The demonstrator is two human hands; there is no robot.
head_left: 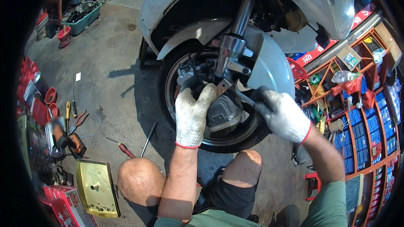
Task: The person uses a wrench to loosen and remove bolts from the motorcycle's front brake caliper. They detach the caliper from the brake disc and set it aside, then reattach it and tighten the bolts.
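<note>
In front of me stands a scooter's front wheel (166, 86), with a silver fork leg (244, 14) above its hub. My left hand (191, 115), in a white glove with grey fingers, is closed beside the hub. Its thumb is against a rusty flat metal bracket (223, 87); what the fingers hold is hidden. My right hand (280, 111), gloved alike, is wrapped round a slim metal rod-shaped tool (244, 97). The tool's far end meets the bracket, and its exact kind does not show. Below both hands sits a dark grey rounded housing (225, 113).
Left on the floor lie a red-handled screwdriver (125, 150), a metal bar (149, 138), pliers (79, 121), a cordless drill (75, 143) and a yellow metal tray (94, 172). An orange rack (349, 111) with blue boxes stands at right. A pale fender (273, 61) curves beside the fork.
</note>
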